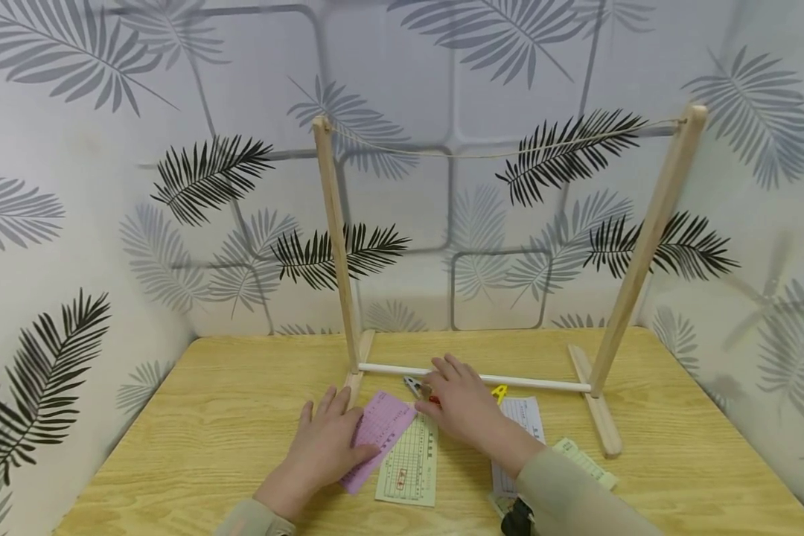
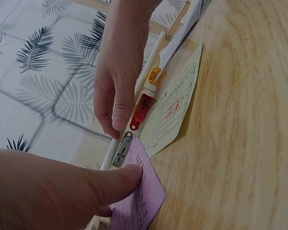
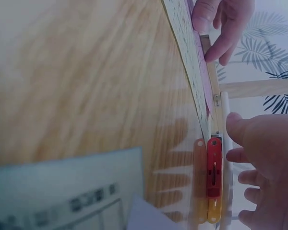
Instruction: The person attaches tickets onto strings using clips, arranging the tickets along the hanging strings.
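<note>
Left hand flat on the pink slip, fingers straight and relaxed, thumb tip pressing the thin paper down near its edge, nothing gripped. Pink slip printed with a fine grid, lying slanted on the wooden table, one corner over the pale green slip beside it. Green one also thin and rectangular, ruled in columns with a small red stamp, flat on the light, strongly grained tabletop. Right hand palm down just past the slips, fingers loosely extended over a row of small plastic clips by the white rod; touching or just hovering, hard to say, but not curled round anything. Red clip glossy and translucent, long and narrow, lying right along the rod under those fingertips; grey clip end to end with it, next to the pink slip's corner; yellow clip peeking out on the other side of the hand. Rod smooth and round, joining the two feet of a plain wooden frame with two uprights and rough twine sagging between the tops. White printed slip partly under the right wrist, another greenish slip near the frame's right foot. Leaf-patterned wallpaper all around.
</note>
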Available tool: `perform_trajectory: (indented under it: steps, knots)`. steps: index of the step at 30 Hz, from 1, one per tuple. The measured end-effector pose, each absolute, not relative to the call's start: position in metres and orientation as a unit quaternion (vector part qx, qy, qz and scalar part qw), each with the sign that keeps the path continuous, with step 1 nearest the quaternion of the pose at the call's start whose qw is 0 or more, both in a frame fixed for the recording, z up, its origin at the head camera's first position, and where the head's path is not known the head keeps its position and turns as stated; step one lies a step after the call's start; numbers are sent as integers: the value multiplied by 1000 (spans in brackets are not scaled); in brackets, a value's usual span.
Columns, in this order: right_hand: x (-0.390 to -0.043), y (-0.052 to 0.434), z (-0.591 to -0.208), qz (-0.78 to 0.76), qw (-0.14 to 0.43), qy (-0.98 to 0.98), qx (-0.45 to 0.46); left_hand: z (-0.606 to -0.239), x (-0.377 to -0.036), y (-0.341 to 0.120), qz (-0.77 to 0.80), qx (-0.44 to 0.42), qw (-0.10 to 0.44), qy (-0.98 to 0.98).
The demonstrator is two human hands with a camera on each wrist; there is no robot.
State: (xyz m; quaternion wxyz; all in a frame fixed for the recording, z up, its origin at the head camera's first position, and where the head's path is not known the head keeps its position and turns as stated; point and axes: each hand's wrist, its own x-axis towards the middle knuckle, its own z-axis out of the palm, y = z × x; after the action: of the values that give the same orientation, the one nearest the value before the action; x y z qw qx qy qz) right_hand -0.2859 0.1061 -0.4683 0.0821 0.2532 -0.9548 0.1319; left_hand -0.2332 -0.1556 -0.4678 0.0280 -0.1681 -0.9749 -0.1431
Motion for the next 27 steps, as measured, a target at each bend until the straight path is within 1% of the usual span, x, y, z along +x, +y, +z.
perform_trajectory:
  steps: [9, 19, 27]
  knots:
    - [-298, 94, -474, 106, 65, -968, 217, -467, -232, -156, -137, -154, 43, -978]
    - [-303, 86, -471, 116, 81, -967, 214, -463, -241, -157, -153, -143, 40, -977]
    - [-311, 85, -479, 115, 89, -966, 216, -461, -245, -156, -190, -152, 29, -970]
